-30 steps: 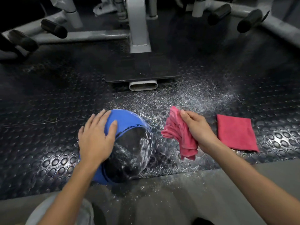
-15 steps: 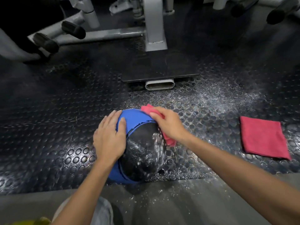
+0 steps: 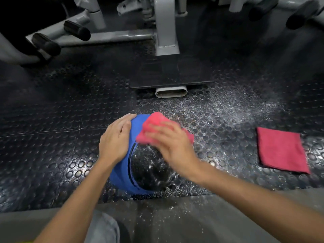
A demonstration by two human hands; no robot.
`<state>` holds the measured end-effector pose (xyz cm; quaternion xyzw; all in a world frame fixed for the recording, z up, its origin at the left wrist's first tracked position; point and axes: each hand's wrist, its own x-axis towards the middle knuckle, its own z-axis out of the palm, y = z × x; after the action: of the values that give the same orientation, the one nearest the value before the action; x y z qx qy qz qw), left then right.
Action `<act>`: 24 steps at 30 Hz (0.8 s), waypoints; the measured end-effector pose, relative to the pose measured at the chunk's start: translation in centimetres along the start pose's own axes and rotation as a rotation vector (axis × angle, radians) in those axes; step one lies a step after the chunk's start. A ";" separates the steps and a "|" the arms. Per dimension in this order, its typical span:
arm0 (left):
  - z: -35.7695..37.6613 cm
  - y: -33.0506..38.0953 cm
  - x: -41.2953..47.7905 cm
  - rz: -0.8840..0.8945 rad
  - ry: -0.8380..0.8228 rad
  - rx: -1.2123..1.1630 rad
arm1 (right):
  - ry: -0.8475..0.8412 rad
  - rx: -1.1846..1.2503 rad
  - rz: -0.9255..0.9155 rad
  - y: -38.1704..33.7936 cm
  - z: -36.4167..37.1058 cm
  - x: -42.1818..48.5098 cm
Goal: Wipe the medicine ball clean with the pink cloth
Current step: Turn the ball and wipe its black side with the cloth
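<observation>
A blue and black medicine ball [image 3: 143,169] sits on the studded rubber floor, its black part speckled with white powder. My left hand [image 3: 116,139] lies flat against the ball's left side, fingers straight. My right hand [image 3: 172,146] presses the pink cloth [image 3: 154,123] onto the top of the ball; this hand is motion-blurred, its fingers spread over the cloth. Part of the cloth sticks out past the fingers at the far side and to the right.
A second folded pink cloth [image 3: 282,151] lies on the floor to the right. A grey gym machine post [image 3: 165,30] with a dark base plate [image 3: 172,74] stands behind the ball. Black padded rollers [image 3: 77,30] sit back left. White powder covers the floor around the ball.
My right hand has carried the pink cloth from the air beside the ball onto its top and slid it leftward across the surface. My left hand has stayed on the ball's left side.
</observation>
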<state>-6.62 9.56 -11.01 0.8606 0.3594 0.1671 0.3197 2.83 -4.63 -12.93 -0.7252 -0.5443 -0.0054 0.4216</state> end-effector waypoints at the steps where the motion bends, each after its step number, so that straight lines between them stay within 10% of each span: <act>1: -0.3 0.0 0.4 -0.030 -0.011 -0.018 | -0.005 -0.064 -0.168 -0.7 0.6 -1.0; 4: -0.7 0.1 1.1 -0.094 -0.041 -0.043 | -0.095 -0.126 -0.339 -0.3 0.7 -0.6; 10: 0.2 1.5 1.8 -0.236 0.002 0.042 | 0.008 0.116 0.200 2.8 -1.3 4.1; 16: 0.1 1.8 3.7 -0.316 -0.068 0.085 | -0.114 -0.167 -0.323 0.0 0.5 1.2; 22: 0.3 1.9 3.5 -0.341 -0.023 0.091 | -0.077 0.085 0.255 3.0 -2.3 6.7; 24: 0.5 2.3 3.8 -0.367 -0.006 0.088 | -0.090 0.003 0.189 1.9 -2.0 6.3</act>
<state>-2.63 10.88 -9.59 0.7942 0.5164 0.0875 0.3080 7.80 -1.02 -9.85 -0.7721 -0.4919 0.0677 0.3966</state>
